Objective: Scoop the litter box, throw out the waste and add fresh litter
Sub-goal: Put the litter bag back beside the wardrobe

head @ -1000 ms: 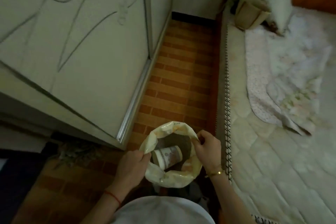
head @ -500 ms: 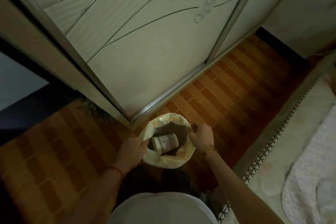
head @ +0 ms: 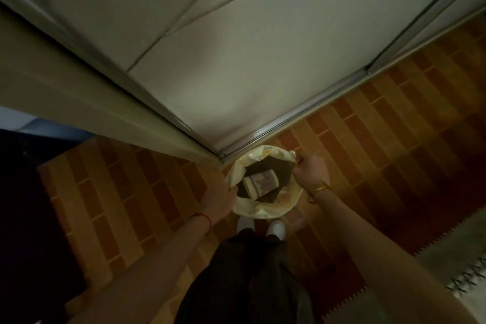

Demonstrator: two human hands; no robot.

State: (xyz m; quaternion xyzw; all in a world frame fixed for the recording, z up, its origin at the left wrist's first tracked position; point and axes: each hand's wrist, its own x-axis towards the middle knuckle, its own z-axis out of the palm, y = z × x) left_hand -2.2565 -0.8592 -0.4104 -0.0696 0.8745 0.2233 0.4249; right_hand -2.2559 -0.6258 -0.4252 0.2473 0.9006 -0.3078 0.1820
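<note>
A pale yellow plastic bag (head: pixel 265 209) lines a small bin that stands on the tiled floor just below the wardrobe's corner. Inside it lies a printed paper cup (head: pixel 260 183) on its side over dark contents. My left hand (head: pixel 219 198) grips the bag's left rim. My right hand (head: pixel 310 168) pinches the bag's upper right rim. Both arms reach down and hold the bag's mouth open. No litter box or scoop is in view.
A cream sliding wardrobe (head: pixel 236 47) with a metal rail fills the top, its corner right above the bag. Orange brick-pattern floor (head: pixel 381 139) spreads both sides. My white shoes (head: pixel 274 227) stand behind the bag. A mattress edge (head: pixel 462 265) sits at lower right; a dark area lies left.
My view has swung left and risen, so the bed has left the frame and the bag looks farther below. Both hands still hold the bag's rim; the right hand has shifted to the upper edge.
</note>
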